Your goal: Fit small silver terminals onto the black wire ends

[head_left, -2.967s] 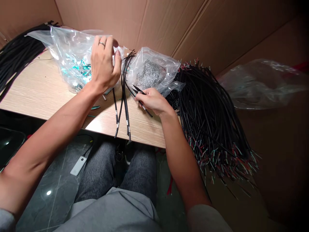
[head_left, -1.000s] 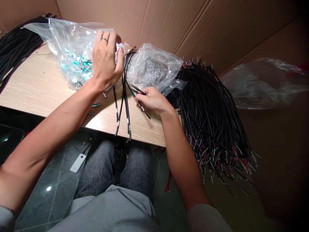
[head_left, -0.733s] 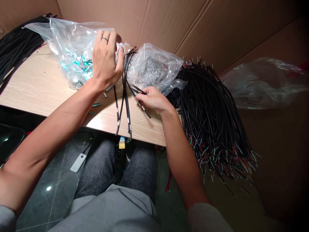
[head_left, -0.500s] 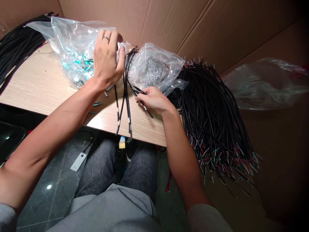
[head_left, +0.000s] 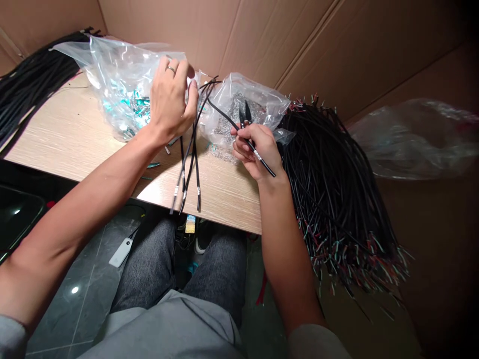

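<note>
My right hand (head_left: 258, 149) is closed around small black-bladed snips (head_left: 245, 113), blades pointing away from me. Across its fingers runs a black cable (head_left: 226, 117), its tip with a white printed mark sticking out toward me. My left hand (head_left: 170, 97), a ring on one finger, is raised with curled fingers in front of a clear plastic bag (head_left: 108, 65) of shiny teal scraps; its fingertips are hidden, so what it grips does not show. Beside it several loose black cables (head_left: 194, 144) cross, their marked ends reaching the table's front edge.
A second clear bag (head_left: 269, 99) holds silvery wire-like scraps. A thick bundle of black cables (head_left: 329, 164) with coloured wire ends hangs at the right; another bundle (head_left: 33, 80) lies far left. Cardboard walls (head_left: 179, 25) surround the wooden table (head_left: 232, 199). A white device (head_left: 120, 252) is below.
My right hand has lifted and moved right with the snips and one cable, the blades turning to point away. My left hand stays nearly in place. The loose cables have shifted slightly.
</note>
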Available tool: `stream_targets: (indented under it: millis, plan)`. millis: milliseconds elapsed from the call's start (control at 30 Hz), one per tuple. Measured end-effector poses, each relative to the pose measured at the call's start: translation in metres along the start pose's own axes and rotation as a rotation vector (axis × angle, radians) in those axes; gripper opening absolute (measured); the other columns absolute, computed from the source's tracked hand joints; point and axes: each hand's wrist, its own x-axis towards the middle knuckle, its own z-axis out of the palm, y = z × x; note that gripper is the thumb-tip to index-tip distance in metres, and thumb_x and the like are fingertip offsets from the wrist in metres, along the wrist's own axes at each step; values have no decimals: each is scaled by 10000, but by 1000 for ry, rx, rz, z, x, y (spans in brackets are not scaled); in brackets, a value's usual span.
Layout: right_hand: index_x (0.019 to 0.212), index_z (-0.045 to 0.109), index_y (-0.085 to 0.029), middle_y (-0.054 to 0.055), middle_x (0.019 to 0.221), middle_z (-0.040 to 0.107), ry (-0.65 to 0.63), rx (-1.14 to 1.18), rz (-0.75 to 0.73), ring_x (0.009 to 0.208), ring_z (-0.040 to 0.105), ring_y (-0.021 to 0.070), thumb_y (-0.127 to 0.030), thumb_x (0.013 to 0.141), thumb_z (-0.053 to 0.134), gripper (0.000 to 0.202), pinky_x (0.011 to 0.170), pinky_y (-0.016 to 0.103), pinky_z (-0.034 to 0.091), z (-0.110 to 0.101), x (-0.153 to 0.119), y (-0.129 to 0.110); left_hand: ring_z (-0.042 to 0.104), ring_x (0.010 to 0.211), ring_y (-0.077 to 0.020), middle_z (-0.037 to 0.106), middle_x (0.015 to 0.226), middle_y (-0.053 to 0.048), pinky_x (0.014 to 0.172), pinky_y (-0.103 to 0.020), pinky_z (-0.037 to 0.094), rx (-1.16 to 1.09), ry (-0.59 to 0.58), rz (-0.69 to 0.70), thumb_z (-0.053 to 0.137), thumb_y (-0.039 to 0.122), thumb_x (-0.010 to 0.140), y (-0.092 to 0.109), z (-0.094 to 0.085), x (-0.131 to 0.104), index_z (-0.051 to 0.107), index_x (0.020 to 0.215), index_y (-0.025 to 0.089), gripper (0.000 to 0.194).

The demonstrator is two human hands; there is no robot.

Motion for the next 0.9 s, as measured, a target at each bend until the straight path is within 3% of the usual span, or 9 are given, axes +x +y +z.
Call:
stream_targets:
  millis: [200,400,567,667,767,900]
  plan:
    - [795,614,-199,-89,517,320,60,82,-87,440,167,87,-354,739,641,167,405,271,154,1,-4,-8,460,1051,-294,594,942,-100,1007,-484,349,8,20,-33,566,294,1011,1,3,-2,595,1030,200,100]
    - [828,605,-214,-99,512,278,73,142,-170,431,191,94,-351,753,630,158,434,274,189,-5,-4,-9,588,1025,-315,667,897,-111,906,-448,415,-25,-2,-60,527,307,992,2,3,-4,634,941,232,140]
    - [841,611,-221,-68,562,336,126,-1,-179,472,257,107,-412,783,673,208,453,272,239,0,-4,-3,610,875,-238,641,729,-56,731,-329,439,-439,-157,-345,556,285,989,18,-1,-5,656,823,245,198]
    - [885,629,-222,-51,609,372,133,-163,-104,514,323,111,-425,827,689,220,482,256,296,7,-6,0,517,681,-168,601,630,-25,635,-248,398,-741,-252,-485,494,268,1041,30,-2,-2,684,772,231,331]
    - [912,647,-216,-38,653,411,104,-289,-76,569,382,111,-382,853,697,184,519,234,338,15,-8,2,473,610,-151,596,621,-49,563,-236,352,-888,-289,-539,374,274,1088,38,-3,1,712,771,197,470]
    - [883,649,-190,-17,741,481,35,-368,-147,664,439,109,-229,866,661,45,572,210,370,23,-10,3,494,604,-136,602,630,-49,535,-235,335,-894,-297,-500,407,251,1082,39,-2,2,705,814,144,415]
